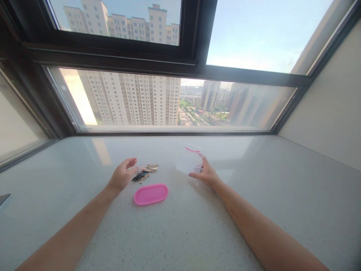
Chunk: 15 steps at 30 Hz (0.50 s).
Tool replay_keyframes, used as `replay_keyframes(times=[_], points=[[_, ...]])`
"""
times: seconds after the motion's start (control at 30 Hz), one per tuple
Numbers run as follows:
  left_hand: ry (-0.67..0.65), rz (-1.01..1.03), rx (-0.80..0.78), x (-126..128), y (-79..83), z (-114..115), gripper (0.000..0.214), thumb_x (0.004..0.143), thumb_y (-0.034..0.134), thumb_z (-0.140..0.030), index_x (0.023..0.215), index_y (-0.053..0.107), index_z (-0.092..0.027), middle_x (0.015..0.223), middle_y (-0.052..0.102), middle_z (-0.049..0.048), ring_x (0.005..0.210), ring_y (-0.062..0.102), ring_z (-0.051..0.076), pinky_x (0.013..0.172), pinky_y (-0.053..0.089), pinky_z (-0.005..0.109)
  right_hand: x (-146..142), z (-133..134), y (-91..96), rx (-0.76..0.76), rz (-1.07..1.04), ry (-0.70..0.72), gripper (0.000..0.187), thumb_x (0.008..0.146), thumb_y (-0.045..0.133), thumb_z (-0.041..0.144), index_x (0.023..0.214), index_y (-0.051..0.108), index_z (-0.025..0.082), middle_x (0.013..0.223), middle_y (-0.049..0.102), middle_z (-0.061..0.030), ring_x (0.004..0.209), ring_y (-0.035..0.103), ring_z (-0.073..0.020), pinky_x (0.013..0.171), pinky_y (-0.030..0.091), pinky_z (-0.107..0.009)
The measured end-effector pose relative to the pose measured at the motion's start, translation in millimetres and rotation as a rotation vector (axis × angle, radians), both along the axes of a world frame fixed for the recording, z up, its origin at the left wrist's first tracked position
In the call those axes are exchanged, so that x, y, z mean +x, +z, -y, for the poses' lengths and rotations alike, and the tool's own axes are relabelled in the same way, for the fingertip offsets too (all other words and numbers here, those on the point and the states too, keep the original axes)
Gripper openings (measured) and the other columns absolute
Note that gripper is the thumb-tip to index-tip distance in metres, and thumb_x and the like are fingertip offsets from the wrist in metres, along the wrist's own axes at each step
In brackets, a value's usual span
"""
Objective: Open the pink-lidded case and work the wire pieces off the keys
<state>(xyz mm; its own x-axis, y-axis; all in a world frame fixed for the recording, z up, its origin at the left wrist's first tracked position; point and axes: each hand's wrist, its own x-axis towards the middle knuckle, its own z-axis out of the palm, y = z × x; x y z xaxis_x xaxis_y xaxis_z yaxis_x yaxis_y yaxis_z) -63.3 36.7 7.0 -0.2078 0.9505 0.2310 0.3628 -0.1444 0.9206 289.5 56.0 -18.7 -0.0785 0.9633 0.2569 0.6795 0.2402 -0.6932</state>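
Around the right side of a clear plastic container (184, 163) is my right hand (207, 174), thumb at its near side and fingers at its far side. The container has a thin pink handle (192, 149) and stands on the white speckled sill. My left hand (123, 175) is just left of a small pile of black and gold-coloured hair clips (144, 174). Its fingers are loosely bent and apart, with nothing visible in them. Nearer to me than the pile lies a pink oval lid (151, 194) with a raised rim.
The pale speckled sill (163, 241) runs up to a dark-framed window (175, 133), with tall buildings outside. A white wall (324, 113) bounds the right side. At the far left edge lies a dark flat object (4, 199), cut off by the frame.
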Motion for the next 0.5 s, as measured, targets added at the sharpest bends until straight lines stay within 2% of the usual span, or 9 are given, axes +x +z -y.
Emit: replay_keyframes(times=[0.1,0.2,0.37,0.5], points=[[0.011,-0.059,-0.004,-6.6,-6.2,-4.3,0.037,0.062,0.071,-0.036,0.095,0.067,-0.020,0.106,0.070,0.0119,0.108,0.059,0.033,0.096,0.042,0.046,-2.8,1.6,0.4,-0.002,0.078,-0.063,0.081,0.062,0.074,0.045,0.130,0.035,0.023,0.095,0.067,-0.0039,0.098,0.061,-0.0279,0.093,0.033,-0.046],[-0.019,-0.140,-0.025,-6.5,-10.4,-4.0,0.040,0.062,0.071,-0.041,0.096,0.068,-0.020,0.105,0.070,0.0122,0.109,0.059,0.035,0.094,0.042,0.045,-4.3,1.6,-0.7,0.020,0.106,-0.077,0.072,0.064,0.074,0.043,0.124,0.039,0.025,0.099,0.068,-0.0044,0.104,0.059,-0.0288,0.094,0.031,-0.045],[-0.121,-0.357,-0.020,7.6,-3.1,8.8,0.049,0.069,0.065,-0.047,0.110,0.063,-0.022,0.119,0.064,0.0123,0.115,0.054,0.034,0.098,0.038,0.045,-3.9,1.3,0.1,0.037,0.128,-0.047,0.067,0.063,0.074,0.045,0.121,0.045,0.025,0.104,0.066,-0.0052,0.103,0.058,-0.0290,0.091,0.033,-0.043],[-0.205,-0.566,-0.005,19.2,1.7,18.5,0.060,0.070,0.063,-0.051,0.123,0.054,-0.022,0.128,0.058,0.0102,0.118,0.051,0.031,0.100,0.036,0.044,-4.4,1.8,1.2,0.038,0.140,-0.033,0.067,0.063,0.075,0.039,0.121,0.047,0.024,0.103,0.067,-0.0040,0.100,0.059,-0.0271,0.091,0.033,-0.042]])
